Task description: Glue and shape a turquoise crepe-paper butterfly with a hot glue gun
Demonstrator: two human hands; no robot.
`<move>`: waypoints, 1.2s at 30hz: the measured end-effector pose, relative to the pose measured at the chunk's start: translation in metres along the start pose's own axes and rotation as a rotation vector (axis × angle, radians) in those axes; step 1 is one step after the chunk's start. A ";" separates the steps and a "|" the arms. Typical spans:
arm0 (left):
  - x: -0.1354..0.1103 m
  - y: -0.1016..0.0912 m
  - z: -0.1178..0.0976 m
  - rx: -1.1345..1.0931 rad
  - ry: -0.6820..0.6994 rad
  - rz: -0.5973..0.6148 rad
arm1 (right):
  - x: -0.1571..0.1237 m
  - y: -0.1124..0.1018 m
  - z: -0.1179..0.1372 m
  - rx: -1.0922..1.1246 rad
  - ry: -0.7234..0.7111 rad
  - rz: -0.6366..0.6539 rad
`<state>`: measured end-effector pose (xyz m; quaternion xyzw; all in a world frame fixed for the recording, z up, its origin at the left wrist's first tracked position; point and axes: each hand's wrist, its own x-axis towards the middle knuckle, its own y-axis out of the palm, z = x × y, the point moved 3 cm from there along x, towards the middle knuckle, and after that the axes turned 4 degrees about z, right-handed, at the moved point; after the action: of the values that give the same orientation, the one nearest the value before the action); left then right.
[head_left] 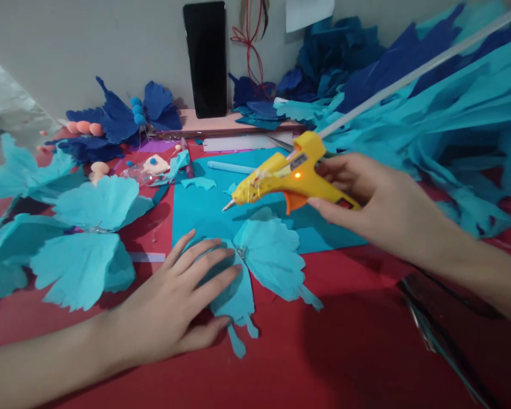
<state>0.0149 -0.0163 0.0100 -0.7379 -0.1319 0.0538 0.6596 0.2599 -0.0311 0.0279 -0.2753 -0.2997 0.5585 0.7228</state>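
My right hand (378, 199) is wrapped round the handle of a yellow hot glue gun (276, 173) with an orange trigger and a lit orange light. A long white glue stick (375, 91) runs out of its back, and its metal nozzle points down to the left. Below the nozzle lies a light-blue paper butterfly (270, 253) with a shiny bit at its centre. My left hand (191, 284) rests flat with spread fingers over the butterfly's left wing, hiding part of it. Under the butterfly's upper part is a blue sheet (196, 210) on the red table surface (289, 363).
More light-blue butterflies (85, 244) lie at the left, with dark-blue ones (123, 113) behind. A black phone (206, 59) leans against the wall. Blue crepe paper strips (447, 113) heap up at the right. Tweezers (281, 142) lie behind the glue gun.
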 end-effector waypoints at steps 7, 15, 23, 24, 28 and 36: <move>-0.001 -0.002 0.000 0.000 -0.006 -0.014 | -0.002 0.002 0.012 -0.044 -0.099 0.023; 0.002 -0.001 0.002 -0.013 0.002 -0.014 | -0.016 -0.013 0.009 -0.079 -0.160 -0.113; 0.000 0.002 0.002 -0.033 0.010 -0.013 | -0.025 -0.003 0.006 -0.119 -0.109 -0.029; 0.000 0.002 0.002 -0.035 0.013 -0.012 | -0.025 -0.002 0.002 -0.104 -0.085 -0.016; 0.001 0.003 0.003 -0.041 0.016 -0.016 | -0.026 -0.002 -0.008 -0.032 0.007 0.068; 0.001 0.005 0.003 -0.044 0.021 -0.004 | -0.025 -0.002 -0.008 0.022 0.144 0.050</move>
<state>0.0159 -0.0140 0.0050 -0.7525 -0.1277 0.0419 0.6448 0.2627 -0.0563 0.0208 -0.3140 -0.2338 0.5586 0.7313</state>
